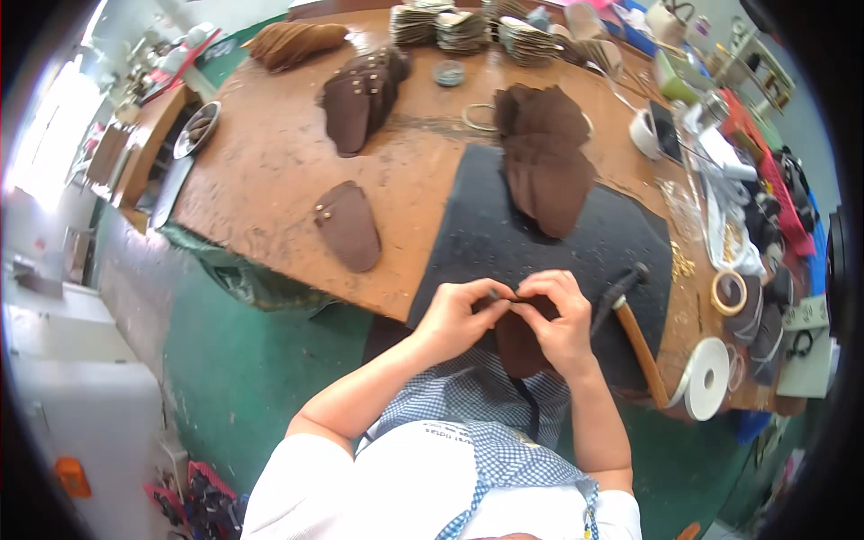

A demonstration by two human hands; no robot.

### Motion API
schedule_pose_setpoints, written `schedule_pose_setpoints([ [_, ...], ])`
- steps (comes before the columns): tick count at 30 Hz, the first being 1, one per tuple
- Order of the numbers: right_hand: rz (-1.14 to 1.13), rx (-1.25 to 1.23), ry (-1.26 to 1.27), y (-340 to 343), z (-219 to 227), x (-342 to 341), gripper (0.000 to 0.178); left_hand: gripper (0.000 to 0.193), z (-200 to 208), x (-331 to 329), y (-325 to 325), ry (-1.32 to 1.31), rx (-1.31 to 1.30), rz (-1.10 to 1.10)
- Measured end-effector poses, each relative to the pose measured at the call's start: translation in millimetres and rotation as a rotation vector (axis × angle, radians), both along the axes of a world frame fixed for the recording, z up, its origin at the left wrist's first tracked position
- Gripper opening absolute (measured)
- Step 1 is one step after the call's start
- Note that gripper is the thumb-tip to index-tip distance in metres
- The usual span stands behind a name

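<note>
My left hand (pixel 463 317) and my right hand (pixel 560 322) meet over the near edge of a black mat (pixel 463 234). Their fingertips pinch the upper edge of a dark brown shoe-shaped piece (pixel 520 349), which hangs down in front of my checked apron. Whether a small part is also between the fingers I cannot make out. A hammer (pixel 641 351) with a wooden handle lies just right of my right hand. Beyond the hands, a fanned pile of similar brown pieces (pixel 547 162) rests across the mat. One single brown piece (pixel 349 227) with small metal studs lies to the left.
A studded brown pile (pixel 355 101), tan pieces (pixel 292 45) and stacks of pale pieces (pixel 461 32) stand farther back. A round tin (pixel 448 73) sits near them. On the right are gold-coloured bits (pixel 681 263), a tape roll (pixel 729 292), a white reel (pixel 707 378) and a phone (pixel 664 130).
</note>
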State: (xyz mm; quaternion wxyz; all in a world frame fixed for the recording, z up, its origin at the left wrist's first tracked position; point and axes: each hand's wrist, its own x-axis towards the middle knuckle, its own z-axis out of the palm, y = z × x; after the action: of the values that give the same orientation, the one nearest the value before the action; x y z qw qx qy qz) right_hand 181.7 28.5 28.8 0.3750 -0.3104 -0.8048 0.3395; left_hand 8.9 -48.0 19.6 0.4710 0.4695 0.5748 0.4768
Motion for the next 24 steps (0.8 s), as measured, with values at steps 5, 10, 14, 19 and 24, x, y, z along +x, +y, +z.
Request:
schedule_pose_setpoints([
  [5, 0.079, -0.369, 0.082, 1, -4, 3, 0.016, 0.014, 4, 2, -4, 0.191, 0.088, -0.01],
  [10, 0.097, -0.407, 0.044, 2, 5, 3, 0.015, 0.015, 4, 1, -5, 0.17, 0.101, -0.012],
  [14, 0.078, -0.524, -0.001, 3, 6, 7, 0.014, 0.014, 2, 1, -3, 0.037, 0.004, -0.038],
  [19, 0.129, -0.743, 0.043, 15, 6, 0, 0.025, 0.016, 4, -4, -3, -0.18, -0.179, 0.036],
  [24, 0.121, -0.813, 0.04, 18, 8, 9, 0.027, 0.016, 6, -2, 2, -0.234, -0.221, 0.032],
])
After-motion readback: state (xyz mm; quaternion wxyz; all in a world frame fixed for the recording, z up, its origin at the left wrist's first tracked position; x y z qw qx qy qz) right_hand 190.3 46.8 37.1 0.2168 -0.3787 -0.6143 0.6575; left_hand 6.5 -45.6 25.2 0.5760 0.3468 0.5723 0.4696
